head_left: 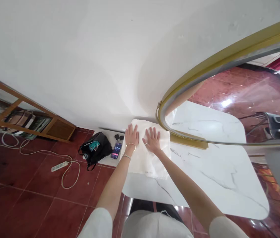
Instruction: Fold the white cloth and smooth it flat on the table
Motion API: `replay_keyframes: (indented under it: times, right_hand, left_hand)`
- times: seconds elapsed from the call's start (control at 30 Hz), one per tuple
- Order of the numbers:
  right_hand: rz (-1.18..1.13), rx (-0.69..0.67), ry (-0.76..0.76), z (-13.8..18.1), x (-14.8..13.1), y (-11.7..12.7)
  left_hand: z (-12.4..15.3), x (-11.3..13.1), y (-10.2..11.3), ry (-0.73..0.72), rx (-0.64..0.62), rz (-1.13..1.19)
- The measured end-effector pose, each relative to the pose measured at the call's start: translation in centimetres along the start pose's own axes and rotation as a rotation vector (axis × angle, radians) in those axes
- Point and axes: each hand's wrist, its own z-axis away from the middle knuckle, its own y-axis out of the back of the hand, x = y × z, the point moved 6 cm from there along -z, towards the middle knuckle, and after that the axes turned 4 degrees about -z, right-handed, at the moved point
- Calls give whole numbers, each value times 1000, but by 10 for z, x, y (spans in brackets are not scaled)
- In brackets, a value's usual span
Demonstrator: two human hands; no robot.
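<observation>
A white cloth point(142, 163) with a scalloped edge lies spread on the left end of a white marble-patterned table point(214, 175). My left hand point(131, 136) rests flat on the cloth's upper left part, fingers stretched out, a bangle and a bracelet at the wrist. Beside it, my right hand point(152, 140) lies on the cloth with its fingers spread, wearing a ring. Neither hand grips anything. A few soft creases show in the cloth.
A gold-framed round mirror point(192, 77) stands on the table against the wall. Left of the table are a black bag point(95, 150), a lit phone point(116, 151), a power strip point(59, 166) with a looping cord on red floor tiles, and a wooden cabinet point(25, 115).
</observation>
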Motion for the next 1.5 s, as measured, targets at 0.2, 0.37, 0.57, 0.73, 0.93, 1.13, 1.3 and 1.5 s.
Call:
replay_keyframes:
  times: [0.2, 0.37, 0.57, 0.73, 0.93, 1.13, 1.3, 1.5]
  right_hand:
    - [-126, 51, 293, 71, -42, 1]
    - [-201, -103, 407, 174, -63, 6]
    - [-142, -209, 417, 213, -60, 19]
    - [-63, -156, 348, 155, -18, 19]
    - [2, -81, 255, 84, 44, 32]
    - [-4, 31, 183, 105, 47, 37]
    - [-15, 37, 191, 183, 25, 41]
    - [17, 20, 187, 252, 40, 55]
  left_hand:
    - [103, -35, 23, 96, 108, -30]
    - [213, -30, 36, 109, 194, -81]
    - [232, -11, 38, 67, 164, -126]
    - [159, 11, 17, 19, 73, -64]
    - [63, 52, -10, 15, 7, 10]
    - [71, 67, -12, -35, 3, 8]
    - [150, 73, -5, -125, 6, -40]
    - [217, 120, -14, -172, -14, -74]
